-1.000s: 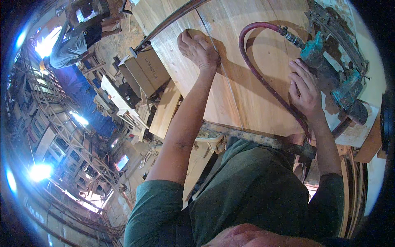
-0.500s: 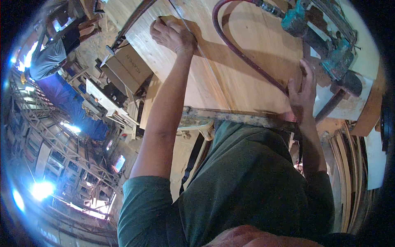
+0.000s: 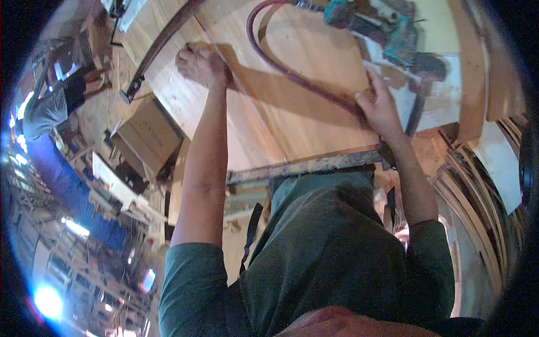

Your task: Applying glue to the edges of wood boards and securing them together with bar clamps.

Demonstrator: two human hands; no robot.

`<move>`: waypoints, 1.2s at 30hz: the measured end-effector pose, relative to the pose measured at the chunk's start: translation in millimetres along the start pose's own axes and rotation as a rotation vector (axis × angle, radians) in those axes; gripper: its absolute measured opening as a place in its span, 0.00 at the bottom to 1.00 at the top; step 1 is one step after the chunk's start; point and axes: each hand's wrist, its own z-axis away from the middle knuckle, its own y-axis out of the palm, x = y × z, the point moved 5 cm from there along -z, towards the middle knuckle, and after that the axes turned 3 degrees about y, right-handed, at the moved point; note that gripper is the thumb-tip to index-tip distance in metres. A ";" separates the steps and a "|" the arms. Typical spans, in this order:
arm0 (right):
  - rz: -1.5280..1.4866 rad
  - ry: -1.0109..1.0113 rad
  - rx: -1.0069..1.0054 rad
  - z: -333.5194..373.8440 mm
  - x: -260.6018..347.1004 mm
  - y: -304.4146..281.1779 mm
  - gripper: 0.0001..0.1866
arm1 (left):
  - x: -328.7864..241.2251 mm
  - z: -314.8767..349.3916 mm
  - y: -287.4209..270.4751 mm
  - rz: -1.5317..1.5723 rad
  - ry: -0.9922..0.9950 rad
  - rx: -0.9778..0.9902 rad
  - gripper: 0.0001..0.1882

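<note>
A broad panel of pale wooden boards [image 3: 314, 73] lies in front of me, with a seam running along it. On its left part rests my left hand [image 3: 203, 64], fingers curled in; whatever is under them is hidden. My right hand [image 3: 383, 106] is at the panel's right edge, thumb and forefinger apart, the other fingers mostly out of sight. Beside its thumb passes a dark red air hose [image 3: 297, 78], which loops over the panel. A teal and black air nailer [image 3: 393, 39] lies beyond my right hand.
A long dark clamp bar [image 3: 160, 48] crosses the panel's left side. Below it stands a cardboard box [image 3: 147, 136]. At far left is another person in blue trousers [image 3: 73, 174]. Curved wooden strips [image 3: 466, 208] stand at right. The bench's rough front edge [image 3: 314, 165] meets my apron.
My view has swung, so the panel, nailer and box appear farther left. Both hands keep about the same places on the panel.
</note>
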 end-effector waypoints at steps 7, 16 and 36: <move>0.280 0.065 -0.184 -14.4 23.1 2.9 0.26 | 44.4 -6.6 -4.1 0.426 0.037 0.127 0.27; 0.386 0.189 -0.295 -19.3 25.6 -4.5 0.20 | 239.5 88.6 -117.4 0.462 -0.441 0.321 0.35; 0.203 0.247 -0.337 -20.6 9.8 4.8 0.22 | 319.2 209.5 -83.8 0.511 -0.567 0.911 0.40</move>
